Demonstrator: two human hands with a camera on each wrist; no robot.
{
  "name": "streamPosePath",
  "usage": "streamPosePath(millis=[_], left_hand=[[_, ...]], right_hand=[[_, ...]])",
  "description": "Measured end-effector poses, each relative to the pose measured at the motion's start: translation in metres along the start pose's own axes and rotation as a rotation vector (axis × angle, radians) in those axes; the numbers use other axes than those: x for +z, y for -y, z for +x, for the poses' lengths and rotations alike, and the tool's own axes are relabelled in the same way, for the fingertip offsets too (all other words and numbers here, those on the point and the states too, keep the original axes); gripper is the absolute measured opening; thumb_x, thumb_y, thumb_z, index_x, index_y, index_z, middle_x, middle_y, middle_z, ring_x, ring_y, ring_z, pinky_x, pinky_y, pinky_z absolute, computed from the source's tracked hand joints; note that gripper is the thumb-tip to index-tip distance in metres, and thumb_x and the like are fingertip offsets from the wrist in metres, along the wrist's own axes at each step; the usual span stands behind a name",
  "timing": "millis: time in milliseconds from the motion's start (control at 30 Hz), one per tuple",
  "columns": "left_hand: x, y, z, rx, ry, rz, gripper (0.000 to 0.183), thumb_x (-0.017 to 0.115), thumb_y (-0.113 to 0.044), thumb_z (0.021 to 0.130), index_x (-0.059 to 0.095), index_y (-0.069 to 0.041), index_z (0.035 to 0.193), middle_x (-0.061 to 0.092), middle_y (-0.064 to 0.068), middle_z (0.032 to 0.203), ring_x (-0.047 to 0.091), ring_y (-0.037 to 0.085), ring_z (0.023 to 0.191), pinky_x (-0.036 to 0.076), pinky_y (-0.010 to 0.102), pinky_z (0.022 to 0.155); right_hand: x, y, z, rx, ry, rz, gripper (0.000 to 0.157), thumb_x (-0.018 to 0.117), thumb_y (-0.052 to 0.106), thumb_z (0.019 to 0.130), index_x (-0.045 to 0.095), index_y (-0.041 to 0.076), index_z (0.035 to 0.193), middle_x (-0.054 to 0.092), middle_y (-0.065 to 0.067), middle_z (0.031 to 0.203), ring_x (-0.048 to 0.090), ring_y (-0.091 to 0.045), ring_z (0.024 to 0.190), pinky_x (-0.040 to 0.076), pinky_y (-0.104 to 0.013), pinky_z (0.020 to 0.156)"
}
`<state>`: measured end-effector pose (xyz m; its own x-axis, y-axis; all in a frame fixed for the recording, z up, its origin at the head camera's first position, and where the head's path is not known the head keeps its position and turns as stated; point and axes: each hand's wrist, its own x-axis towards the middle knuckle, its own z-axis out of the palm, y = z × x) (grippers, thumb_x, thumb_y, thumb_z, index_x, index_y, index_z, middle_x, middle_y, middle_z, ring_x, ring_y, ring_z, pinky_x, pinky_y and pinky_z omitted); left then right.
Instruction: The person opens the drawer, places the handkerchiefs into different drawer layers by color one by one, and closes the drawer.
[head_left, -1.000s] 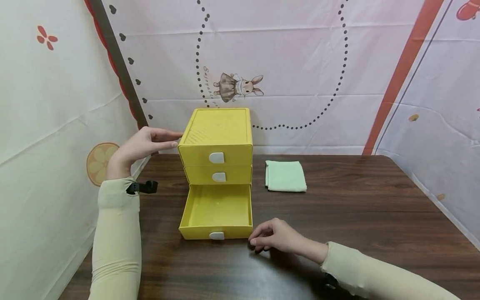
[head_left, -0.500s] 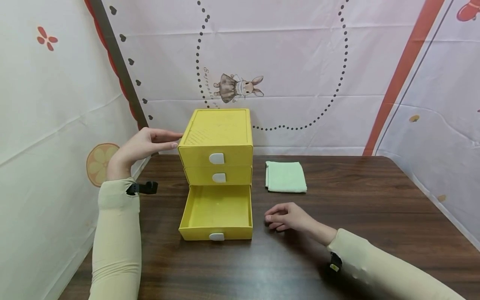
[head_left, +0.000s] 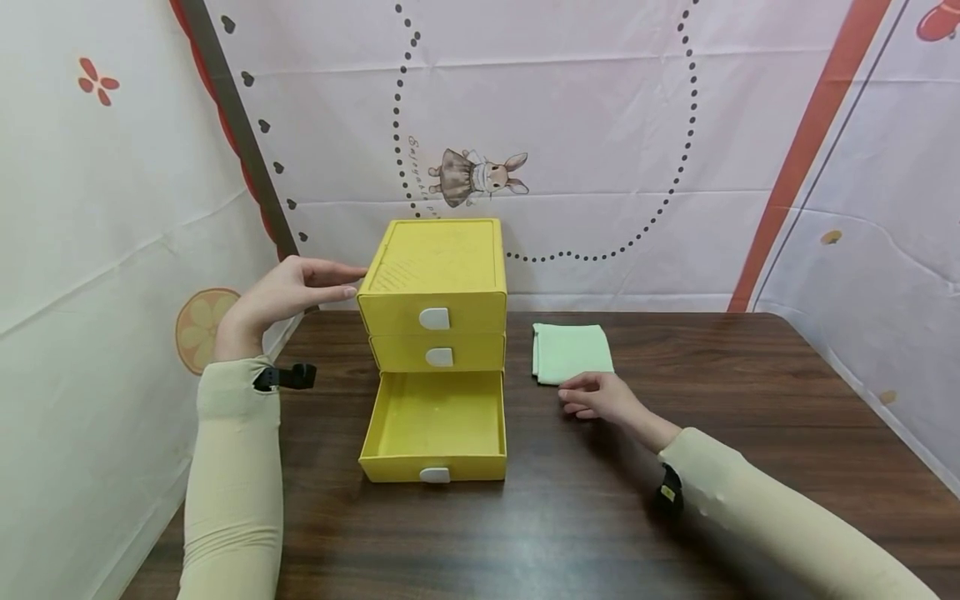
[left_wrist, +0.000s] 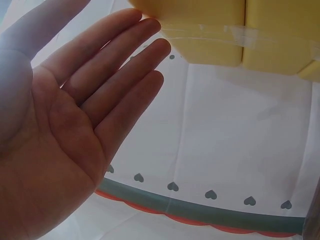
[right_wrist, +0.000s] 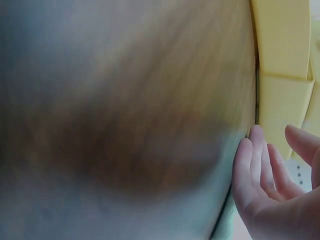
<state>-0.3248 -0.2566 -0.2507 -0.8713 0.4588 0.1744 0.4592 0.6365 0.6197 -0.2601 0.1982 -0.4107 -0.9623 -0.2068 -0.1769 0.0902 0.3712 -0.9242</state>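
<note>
A yellow drawer box (head_left: 446, 258) with white tabs stands left of the middle in the head view. Its bottom drawer (head_left: 393, 470) is pulled out, and no contents show in it; the upper two are closed. My left hand (head_left: 281, 292) is at the box's upper left side, fingers straight, the fingertips at or touching its edge. A folded pale green cloth (head_left: 573, 350) lies on the table right of the box. At the cloth's near edge hovers my right hand (head_left: 606, 398), fingers relaxed and holding nothing; whether it touches the cloth I cannot tell.
Everything stands on a dark wood-grain table (head_left: 720, 400). A printed white sheet (head_left: 600, 125) hangs behind it and along both sides, close to the left arm. Clear tape (left_wrist: 220, 34) runs across the box's side in the left wrist view.
My right hand has moved from the pulled-out drawer's front right corner, away and to the right, up to the cloth. The left hand, box and cloth have stayed put.
</note>
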Motion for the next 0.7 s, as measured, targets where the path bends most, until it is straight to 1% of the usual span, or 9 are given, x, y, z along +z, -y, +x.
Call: streamPosePath(millis=[133, 267, 467, 567, 700], left_hand=[[0.0, 0.001, 0.0, 0.001, -0.003, 0.013, 0.04, 0.062, -0.042, 0.079, 0.057, -0.033, 0.117, 0.058, -0.012, 0.115, 0.053, 0.005, 0.105, 0.048, 0.022, 0.077], [0.0, 0.002, 0.001, 0.012, -0.005, 0.01, 0.04, 0.062, -0.041, 0.079, 0.057, -0.033, 0.118, 0.058, -0.011, 0.115, 0.054, 0.006, 0.104, 0.048, 0.024, 0.076], [0.0, 0.0, 0.001, 0.023, -0.006, 0.007, 0.04, 0.063, -0.04, 0.079, 0.058, -0.03, 0.117, 0.059, -0.01, 0.114, 0.055, 0.007, 0.103, 0.049, 0.025, 0.075], [-0.001, 0.0, 0.001, 0.021, -0.008, 0.015, 0.04, 0.062, -0.041, 0.079, 0.058, -0.03, 0.117, 0.059, -0.011, 0.114, 0.054, 0.007, 0.103, 0.049, 0.023, 0.075], [-0.001, -0.001, 0.001, 0.002, -0.011, 0.014, 0.041, 0.063, -0.042, 0.078, 0.058, -0.03, 0.117, 0.059, -0.011, 0.114, 0.054, 0.007, 0.104, 0.048, 0.024, 0.075]], right_hand=[[-0.01, -0.001, 0.009, -0.001, -0.053, -0.023, 0.038, 0.063, 0.025, 0.082, 0.058, 0.0, 0.11, 0.061, -0.019, 0.105, 0.064, -0.024, 0.088, 0.051, -0.034, 0.074], [-0.019, -0.002, 0.015, -0.015, -0.095, -0.054, 0.037, 0.061, 0.025, 0.084, 0.057, -0.001, 0.111, 0.061, -0.02, 0.105, 0.064, -0.025, 0.089, 0.051, -0.034, 0.074], [-0.033, 0.0, 0.023, -0.021, -0.164, -0.051, 0.037, 0.06, 0.023, 0.085, 0.056, -0.001, 0.112, 0.06, -0.021, 0.105, 0.063, -0.025, 0.09, 0.051, -0.033, 0.075], [-0.04, 0.0, 0.026, -0.026, -0.196, -0.039, 0.036, 0.06, 0.023, 0.085, 0.056, -0.001, 0.112, 0.059, -0.022, 0.106, 0.063, -0.025, 0.09, 0.052, -0.032, 0.074], [-0.049, -0.002, 0.03, -0.039, -0.249, -0.071, 0.035, 0.058, 0.023, 0.086, 0.056, -0.001, 0.111, 0.059, -0.022, 0.107, 0.064, -0.025, 0.088, 0.052, -0.031, 0.072]])
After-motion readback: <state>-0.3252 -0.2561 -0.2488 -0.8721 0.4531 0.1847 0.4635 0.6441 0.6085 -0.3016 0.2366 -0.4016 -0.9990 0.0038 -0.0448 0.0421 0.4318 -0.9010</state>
